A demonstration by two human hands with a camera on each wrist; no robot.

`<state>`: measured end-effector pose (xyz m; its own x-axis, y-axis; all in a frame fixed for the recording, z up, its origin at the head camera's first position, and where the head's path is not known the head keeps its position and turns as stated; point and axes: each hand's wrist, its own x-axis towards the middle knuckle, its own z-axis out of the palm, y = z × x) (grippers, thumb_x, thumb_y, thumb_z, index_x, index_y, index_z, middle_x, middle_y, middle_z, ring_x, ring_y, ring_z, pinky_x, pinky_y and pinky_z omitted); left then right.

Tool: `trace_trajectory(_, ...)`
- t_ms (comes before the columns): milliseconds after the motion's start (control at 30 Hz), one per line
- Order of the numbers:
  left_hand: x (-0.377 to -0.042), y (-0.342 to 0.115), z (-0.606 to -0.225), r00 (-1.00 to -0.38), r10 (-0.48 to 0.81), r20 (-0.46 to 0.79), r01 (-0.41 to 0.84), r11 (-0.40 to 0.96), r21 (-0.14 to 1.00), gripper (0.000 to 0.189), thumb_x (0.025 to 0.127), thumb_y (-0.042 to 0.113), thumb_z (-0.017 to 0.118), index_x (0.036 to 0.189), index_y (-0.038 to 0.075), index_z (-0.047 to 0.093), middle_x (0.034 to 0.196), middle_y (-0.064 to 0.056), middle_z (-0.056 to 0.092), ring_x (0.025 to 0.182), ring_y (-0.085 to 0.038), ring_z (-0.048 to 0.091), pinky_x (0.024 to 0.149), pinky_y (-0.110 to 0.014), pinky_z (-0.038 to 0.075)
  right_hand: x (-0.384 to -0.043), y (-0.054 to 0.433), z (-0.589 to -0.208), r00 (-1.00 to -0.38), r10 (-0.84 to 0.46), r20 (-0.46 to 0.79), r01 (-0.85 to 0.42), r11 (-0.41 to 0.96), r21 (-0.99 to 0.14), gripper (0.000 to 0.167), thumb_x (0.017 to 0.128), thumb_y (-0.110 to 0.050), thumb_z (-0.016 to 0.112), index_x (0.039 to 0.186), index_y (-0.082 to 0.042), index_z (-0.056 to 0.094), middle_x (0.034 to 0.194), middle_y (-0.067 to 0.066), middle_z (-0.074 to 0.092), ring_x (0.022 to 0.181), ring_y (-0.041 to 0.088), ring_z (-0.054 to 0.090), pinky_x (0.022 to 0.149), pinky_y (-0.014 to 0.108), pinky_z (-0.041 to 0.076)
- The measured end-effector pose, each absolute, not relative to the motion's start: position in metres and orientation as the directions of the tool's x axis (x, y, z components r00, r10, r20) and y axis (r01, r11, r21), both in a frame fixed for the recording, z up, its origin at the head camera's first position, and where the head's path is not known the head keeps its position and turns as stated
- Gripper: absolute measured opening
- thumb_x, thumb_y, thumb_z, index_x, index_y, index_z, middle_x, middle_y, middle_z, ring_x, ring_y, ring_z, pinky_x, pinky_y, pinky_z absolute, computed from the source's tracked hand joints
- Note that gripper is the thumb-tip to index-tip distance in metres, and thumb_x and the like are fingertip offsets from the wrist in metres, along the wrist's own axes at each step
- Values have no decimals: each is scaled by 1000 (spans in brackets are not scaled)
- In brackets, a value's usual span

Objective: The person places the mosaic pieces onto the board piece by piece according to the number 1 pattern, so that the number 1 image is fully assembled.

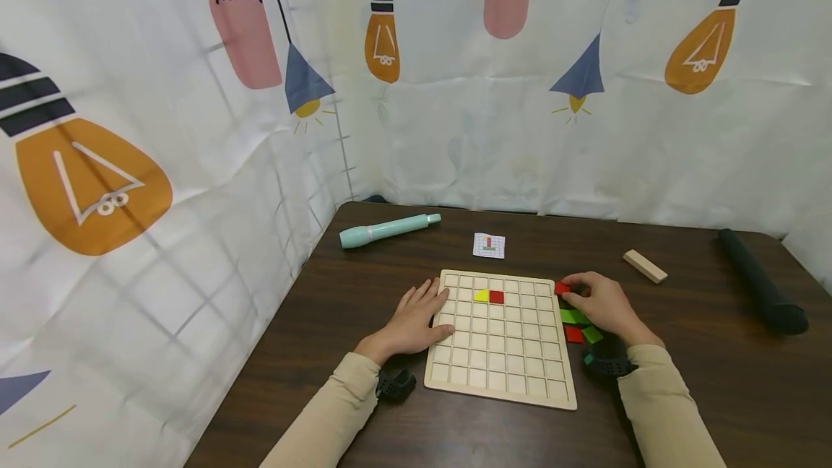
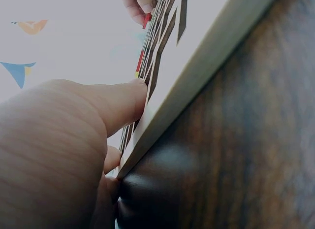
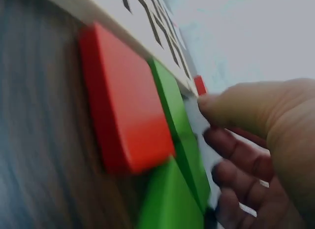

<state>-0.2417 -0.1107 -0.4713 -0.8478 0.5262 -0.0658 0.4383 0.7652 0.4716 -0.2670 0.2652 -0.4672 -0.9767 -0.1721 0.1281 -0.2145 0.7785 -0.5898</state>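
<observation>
A pale wooden grid board (image 1: 497, 352) lies on the dark table. Within its upper rows a yellow tile (image 1: 481, 296) sits beside a red tile (image 1: 497, 297). My left hand (image 1: 411, 320) rests on the board's left edge, fingers extended and thumb over the grid. Beyond the board's upper right corner, my right hand (image 1: 601, 303) pinches another red tile (image 3: 200, 85) between thumb and fingers. Below that hand, right of the board, are green pieces (image 1: 575, 317) and a red tile (image 3: 125, 103), with a further green tile (image 1: 592, 334) against it.
A small card with a printed grid pattern (image 1: 489, 245) lies behind the board. Further left is a mint-green tube-shaped object (image 1: 390, 230). A wooden block (image 1: 645, 266) and a long black cylinder (image 1: 763, 284) lie to the right. A printed curtain (image 1: 455, 143) hangs behind the table.
</observation>
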Motion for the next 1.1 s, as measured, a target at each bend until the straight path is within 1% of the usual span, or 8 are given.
trace_trajectory(167, -242, -111, -471, -847, 528, -64, 440, 764, 473, 74, 99, 46, 52, 157, 10, 22, 163, -12, 6, 151, -28, 2, 119, -50, 0, -267, 254, -468, -977, -160, 139, -212, 774, -597, 29, 93, -19, 68, 116, -2, 68, 111, 20, 63, 67, 19, 48, 56, 32, 40)
trace_trajectory(267, -242, -110, -471, -845, 531, -64, 442, 761, 474, 74, 99, 45, 52, 157, 11, 22, 164, -11, 6, 151, -27, 2, 119, -50, 0, -266, 247, -467, -972, -175, 156, -234, 763, -602, 31, 93, -19, 68, 119, -2, 67, 104, 16, 62, 63, 19, 44, 52, 31, 37)
trace_trajectory(400, -243, -110, -472, -844, 533, -65, 444, 762, 472, 74, 99, 46, 52, 157, 11, 21, 164, -11, 5, 151, -27, 1, 119, -50, 0, -265, 235, -463, -960, -210, 186, -280, 750, -599, 31, 93, -16, 67, 120, -2, 66, 96, 10, 59, 64, 19, 44, 51, 30, 37)
trace_trajectory(467, -243, -110, -472, -845, 530, -67, 441, 763, 472, 74, 99, 46, 52, 157, 11, 21, 164, -11, 5, 151, -26, 1, 119, -50, 0, -264, 228, -460, -957, -221, 185, -289, 741, -606, 30, 93, -15, 67, 120, -2, 66, 96, 9, 58, 65, 19, 45, 52, 30, 37)
trace_trajectory(600, -242, -111, -472, -849, 525, -68, 434, 764, 477, 74, 99, 45, 53, 157, 11, 21, 164, -11, 5, 151, -26, 1, 119, -50, 0, -262, 215, -458, -953, -263, 150, -298, 720, -626, 28, 93, -16, 68, 119, -7, 68, 100, 8, 60, 65, 18, 45, 52, 30, 38)
trace_trajectory(800, -242, -111, -471, -848, 525, -66, 436, 763, 477, 75, 98, 46, 53, 157, 11, 22, 163, -12, 6, 151, -27, 2, 119, -50, 0, -262, 200, -465, -933, -331, 141, -344, 708, -616, 25, 90, -16, 72, 114, -10, 70, 102, 3, 62, 69, 15, 47, 56, 28, 41)
trace_trajectory(1000, -241, -111, -471, -850, 523, -66, 430, 761, 486, 74, 98, 45, 54, 156, 10, 23, 163, -12, 7, 151, -28, 2, 119, -50, 0, -262, 185, -469, -925, -340, 171, -373, 719, -586, 24, 88, -17, 71, 112, -12, 72, 103, 0, 63, 75, 16, 48, 68, 32, 42)
trace_trajectory(1100, -241, -110, -471, -850, 524, -63, 432, 760, 486, 74, 98, 46, 53, 156, 10, 23, 163, -12, 7, 151, -28, 2, 119, -50, 0, -261, 180, -468, -922, -344, 176, -379, 715, -588, 23, 87, -17, 72, 110, -13, 72, 104, 0, 64, 77, 16, 48, 70, 32, 42)
